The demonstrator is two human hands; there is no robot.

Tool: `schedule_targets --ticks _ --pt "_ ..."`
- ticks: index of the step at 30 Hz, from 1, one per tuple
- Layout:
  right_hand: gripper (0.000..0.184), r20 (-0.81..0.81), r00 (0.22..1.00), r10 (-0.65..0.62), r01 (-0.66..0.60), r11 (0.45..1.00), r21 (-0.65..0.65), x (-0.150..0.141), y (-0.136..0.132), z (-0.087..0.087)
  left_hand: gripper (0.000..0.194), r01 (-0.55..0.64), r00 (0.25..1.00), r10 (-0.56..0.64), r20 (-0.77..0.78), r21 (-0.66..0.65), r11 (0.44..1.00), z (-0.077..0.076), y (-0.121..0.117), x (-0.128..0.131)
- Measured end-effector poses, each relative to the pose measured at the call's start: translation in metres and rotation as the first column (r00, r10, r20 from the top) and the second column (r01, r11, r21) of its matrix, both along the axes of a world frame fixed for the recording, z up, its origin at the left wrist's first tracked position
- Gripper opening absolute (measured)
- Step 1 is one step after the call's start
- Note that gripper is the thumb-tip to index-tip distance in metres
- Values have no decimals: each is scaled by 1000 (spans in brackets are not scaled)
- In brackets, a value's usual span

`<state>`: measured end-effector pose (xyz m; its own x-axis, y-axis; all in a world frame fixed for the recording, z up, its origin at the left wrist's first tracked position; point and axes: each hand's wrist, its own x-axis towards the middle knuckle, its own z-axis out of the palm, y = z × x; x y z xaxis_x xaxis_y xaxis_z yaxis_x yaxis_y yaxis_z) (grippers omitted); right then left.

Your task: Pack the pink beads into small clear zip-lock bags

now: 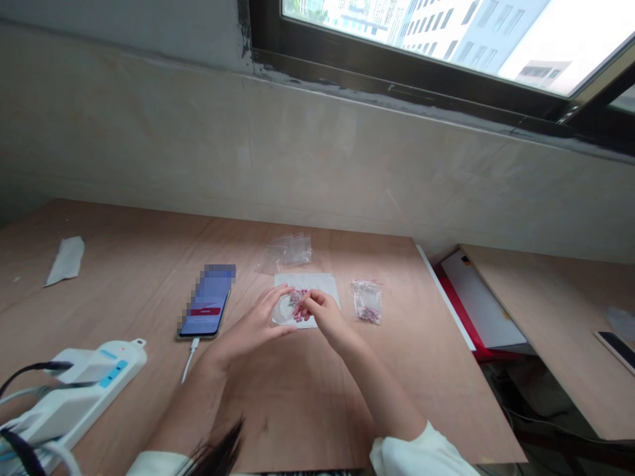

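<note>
The left hand (265,314) is curving around the near-left edge of a transparent round dish (284,309), its thumb and fingers standing wide apart in a broad C. The right hand (321,309) is working from the other side; its fingertips are drawing together in a narrow pinch right over the pink beads (299,320). Whether a bead is sitting between those fingertips I cannot tell, as they are too small from here. The beads are lying in a loose cluster between the two hands, with the dish beside them, and the right hand's fingers are hiding part of the pile. I cannot tell whether the beads are resting inside the dish or just against it.

Underneath, a white sheet (322,281) is lying flat on the wooden bench (436,396). Just beyond it some see-through plastic bags (297,250) are overlapping, and to the right a small zip bag (368,303) is holding more beads along its bottom.

Over on the left a smartphone (208,307) is glowing, with a white charging cable (189,360) running from its near end. Nearer the corner a white power strip (106,380) is carrying several plugs and cords, and a scrap of white paper (66,259) is lying farther back. A dark lock of hair (221,453) is hanging across the near edge, covering some of the bench.
</note>
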<state>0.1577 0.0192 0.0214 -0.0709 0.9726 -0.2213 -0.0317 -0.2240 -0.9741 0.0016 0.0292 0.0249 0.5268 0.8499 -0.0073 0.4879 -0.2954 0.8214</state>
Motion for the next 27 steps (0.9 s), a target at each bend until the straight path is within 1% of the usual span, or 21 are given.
schedule_targets --ticks 1,2,3,4,5,6,7,9,10,12,14,15,17,19,21,23,25,27 --pt "13 -23 999 26 -27 1000 -4 3 1 -1 51 -18 1000 19 -3 37 999 -2 2 1" --pt "15 -16 1000 23 -23 1000 4 7 1 -4 47 -39 999 39 -6 76 996 -4 4 1" --pt "15 33 999 -8 7 1000 22 11 1 -8 43 -53 998 55 -14 111 992 -7 6 1" --pt "14 123 991 -58 53 997 47 15 -1 -15 41 -59 998 63 -28 140 988 -10 8 0" --pt "13 240 963 -122 105 991 81 19 -3 -23 41 -60 997 68 -47 161 985 -13 10 -1" --pt "11 375 911 -169 134 984 118 23 -5 -32 41 -58 995 71 -67 177 983 -15 11 -2" --pt "10 488 852 -190 137 980 144 26 -8 -42 42 -53 994 69 -87 182 982 -17 11 -4" --pt "5 629 751 -204 106 976 190 30 -13 -59 42 -39 991 60 -121 168 985 -19 10 -6" --pt "1 667 717 -204 84 975 207 31 -15 -65 42 -35 989 57 -135 157 987 -19 8 -7" --pt "4 704 681 -202 50 972 230 31 -17 -70 41 -37 986 59 -155 138 990 -18 4 -7" --pt "7 697 686 -211 57 970 238 28 -17 -67 40 -50 983 72 -171 128 990 -18 1 -5" --pt "7 673 706 -220 72 968 240 26 -16 -63 40 -55 981 77 -176 127 990 -19 1 -4" --pt "7 593 774 -223 80 963 257 19 -13 -52 41 -58 979 80 -186 125 991 -22 0 -1" --pt "9 510 840 -185 35 956 290 12 -10 -41 42 -66 978 91 -190 134 989 -26 1 3" --pt "10 483 859 -166 6 949 316 8 -8 -36 42 -79 976 108 -191 154 985 -31 4 6" --pt "11 521 825 -218 49 947 318 9 -7 -39 42 -77 977 109 -183 176 981 -34 8 7" --pt "13 597 754 -274 96 945 312 15 -7 -49 42 -56 981 89 -173 189 980 -36 11 6" --pt "12 674 689 -266 75 951 299 22 -9 -61 42 -41 982 75 -172 193 980 -36 13 4"
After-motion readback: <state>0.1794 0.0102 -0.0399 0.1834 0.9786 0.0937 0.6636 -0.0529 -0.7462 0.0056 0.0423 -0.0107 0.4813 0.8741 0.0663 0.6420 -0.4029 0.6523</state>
